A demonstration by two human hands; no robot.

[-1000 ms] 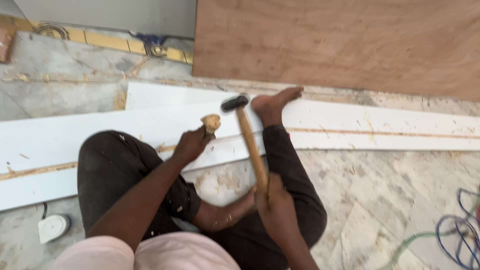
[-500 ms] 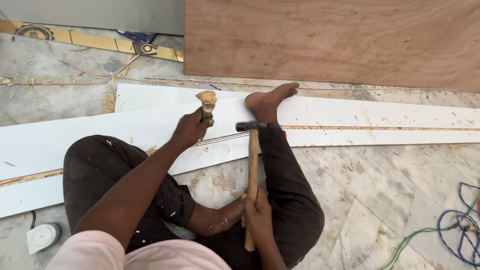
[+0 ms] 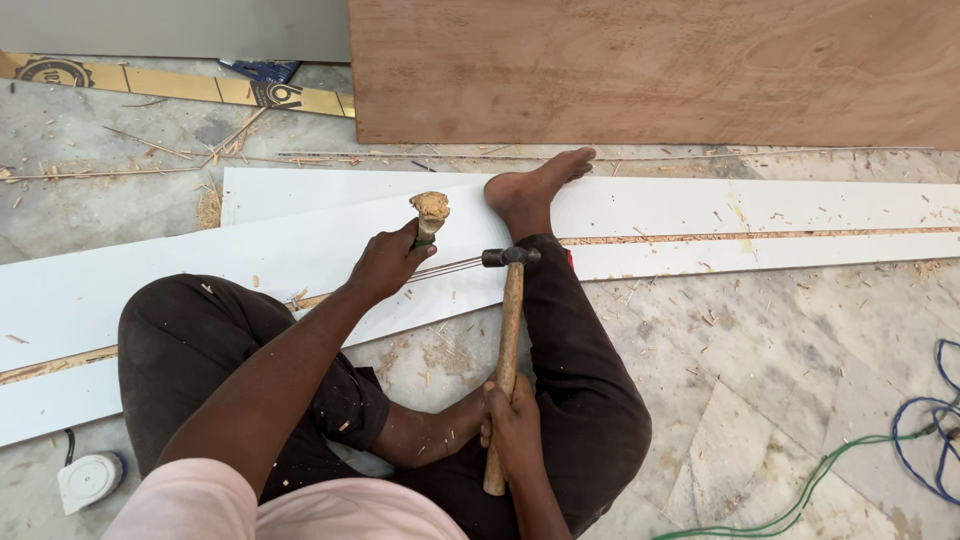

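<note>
Seen from a camera on the person's head, looking down: a person sits on a marble floor point(image 3: 760, 400) strewn with wood chips, 1 bare foot point(image 3: 530, 190) pressed on a long white board point(image 3: 250, 255), which likely keeps it from sliding. The left hand point(image 3: 385, 265) has its fingers closed around a chisel point(image 3: 428, 225), whose battered, mushroomed top sticks up above the fist; the tip seems set at the board's raw edge, though the hand hides it. The right hand point(image 3: 512, 425) has its fingers wrapped low on the wooden handle of a hammer point(image 3: 508, 320), whose metal head sits just right of the chisel, level with its shaft. A second white board point(image 3: 800, 205) lies beyond, and a large plywood sheet point(image 3: 650, 70) lies past that. Blue and green cables point(image 3: 900, 440) trail at right.
</note>
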